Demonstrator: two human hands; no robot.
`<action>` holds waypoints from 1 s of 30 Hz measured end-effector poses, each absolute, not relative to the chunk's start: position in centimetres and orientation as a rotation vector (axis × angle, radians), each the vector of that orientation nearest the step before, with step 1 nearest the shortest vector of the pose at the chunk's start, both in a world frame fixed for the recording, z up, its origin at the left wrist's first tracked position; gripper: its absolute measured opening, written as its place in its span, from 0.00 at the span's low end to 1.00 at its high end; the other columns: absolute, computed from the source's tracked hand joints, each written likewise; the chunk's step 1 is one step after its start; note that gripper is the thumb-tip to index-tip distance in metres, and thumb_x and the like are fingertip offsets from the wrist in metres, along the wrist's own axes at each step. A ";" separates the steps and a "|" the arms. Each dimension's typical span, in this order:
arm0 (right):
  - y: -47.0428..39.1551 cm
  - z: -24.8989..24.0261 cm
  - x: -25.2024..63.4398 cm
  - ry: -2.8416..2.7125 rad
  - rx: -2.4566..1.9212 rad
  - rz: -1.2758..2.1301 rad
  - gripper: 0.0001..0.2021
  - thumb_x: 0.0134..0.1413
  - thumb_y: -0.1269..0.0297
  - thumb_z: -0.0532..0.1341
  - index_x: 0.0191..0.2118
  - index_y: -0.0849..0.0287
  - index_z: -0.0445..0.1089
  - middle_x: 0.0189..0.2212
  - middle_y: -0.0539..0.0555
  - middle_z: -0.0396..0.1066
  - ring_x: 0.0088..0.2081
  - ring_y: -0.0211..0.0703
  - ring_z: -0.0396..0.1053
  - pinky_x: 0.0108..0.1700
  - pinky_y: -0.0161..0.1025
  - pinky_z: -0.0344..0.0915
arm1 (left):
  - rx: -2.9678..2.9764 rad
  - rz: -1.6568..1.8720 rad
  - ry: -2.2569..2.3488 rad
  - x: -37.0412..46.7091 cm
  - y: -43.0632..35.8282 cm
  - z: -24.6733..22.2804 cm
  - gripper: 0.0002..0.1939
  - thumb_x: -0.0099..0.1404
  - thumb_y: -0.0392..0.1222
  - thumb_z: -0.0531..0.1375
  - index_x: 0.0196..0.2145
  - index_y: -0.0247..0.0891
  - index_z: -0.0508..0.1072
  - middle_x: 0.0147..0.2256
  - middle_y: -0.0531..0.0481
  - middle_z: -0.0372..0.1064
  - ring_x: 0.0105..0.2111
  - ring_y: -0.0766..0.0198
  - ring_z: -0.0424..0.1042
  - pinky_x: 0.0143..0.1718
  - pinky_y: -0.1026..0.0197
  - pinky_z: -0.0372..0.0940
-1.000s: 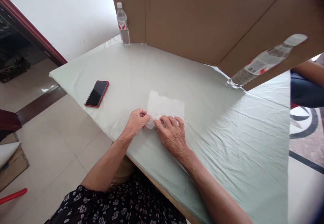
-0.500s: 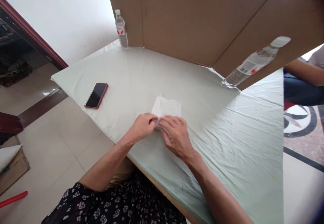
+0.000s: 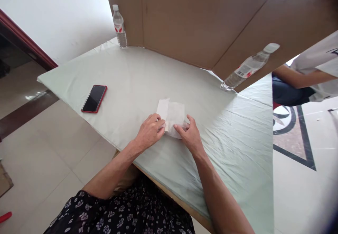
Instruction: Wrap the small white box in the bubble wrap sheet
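Observation:
A thin white paper tissue (image 3: pixel 175 111) with fold lines lies on the cloth-covered table in front of me. At its lower left edge, the bent fingers of my left hand (image 3: pixel 151 130) pinch the paper. My right hand (image 3: pixel 191 135) is at the lower right edge, with its thumb on top of the tissue and its index finger raised a little. The lower part of the sheet rises slightly between the two hands. My fingers partly hide both lower corners.
A phone in a red case (image 3: pixel 94 99) lies at the left. One upright water bottle (image 3: pixel 120 28) and one tilted water bottle (image 3: pixel 248 68) stand against a brown cardboard panel (image 3: pixel 179 22). Another person (image 3: pixel 303 75) sits beyond the table's right side.
My right hand has moved right, away from my left, uncovering more of the tissue's lower part. My left hand still pinches the left edge. The camera view has shifted to the right.

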State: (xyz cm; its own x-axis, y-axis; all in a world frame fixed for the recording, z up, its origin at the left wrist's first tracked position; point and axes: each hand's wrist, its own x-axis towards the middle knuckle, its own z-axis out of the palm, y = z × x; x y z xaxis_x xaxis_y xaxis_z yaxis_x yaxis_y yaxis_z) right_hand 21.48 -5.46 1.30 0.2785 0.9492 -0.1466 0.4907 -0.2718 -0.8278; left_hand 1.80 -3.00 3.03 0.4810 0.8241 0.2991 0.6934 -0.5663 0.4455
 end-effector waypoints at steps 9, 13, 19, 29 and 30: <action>-5.0 2.3 19.9 -1.318 -1.773 0.716 0.37 0.51 0.57 0.60 0.66 0.65 0.55 0.23 0.45 0.67 0.26 0.42 0.64 0.36 0.42 0.64 | 2.441 0.534 1.353 2.4 -2.9 4.0 0.08 0.68 0.36 0.57 0.39 0.39 0.77 0.44 0.43 0.69 0.45 0.55 0.69 0.47 0.55 0.68; -4.8 3.3 18.6 -1.331 -1.710 0.733 0.35 0.52 0.57 0.60 0.65 0.65 0.57 0.21 0.41 0.61 0.25 0.40 0.63 0.35 0.41 0.63 | 2.413 0.491 1.365 2.5 -2.7 4.2 0.07 0.67 0.35 0.58 0.37 0.39 0.77 0.43 0.43 0.67 0.44 0.56 0.69 0.45 0.56 0.69; -4.0 4.1 16.9 -1.317 -1.686 0.814 0.36 0.52 0.57 0.60 0.66 0.67 0.57 0.26 0.48 0.71 0.29 0.43 0.69 0.36 0.41 0.67 | 2.345 0.478 1.345 2.5 -2.4 4.1 0.08 0.68 0.35 0.56 0.40 0.38 0.75 0.43 0.43 0.67 0.44 0.57 0.69 0.44 0.57 0.70; -6.2 3.9 17.3 -1.730 -1.577 0.751 0.28 0.62 0.67 0.49 0.68 0.61 0.53 0.48 0.60 0.78 0.41 0.48 0.77 0.43 0.46 0.72 | 1.919 0.795 1.327 2.2 -2.9 3.4 0.24 0.58 0.34 0.61 0.52 0.36 0.66 0.46 0.44 0.70 0.40 0.61 0.71 0.45 0.56 0.70; -6.4 3.9 17.4 -1.806 -1.569 0.696 0.29 0.62 0.69 0.49 0.68 0.60 0.52 0.50 0.61 0.77 0.43 0.50 0.77 0.43 0.47 0.72 | 1.858 0.824 1.348 2.4 -3.0 3.4 0.24 0.57 0.35 0.62 0.52 0.36 0.66 0.45 0.45 0.71 0.39 0.62 0.71 0.44 0.57 0.70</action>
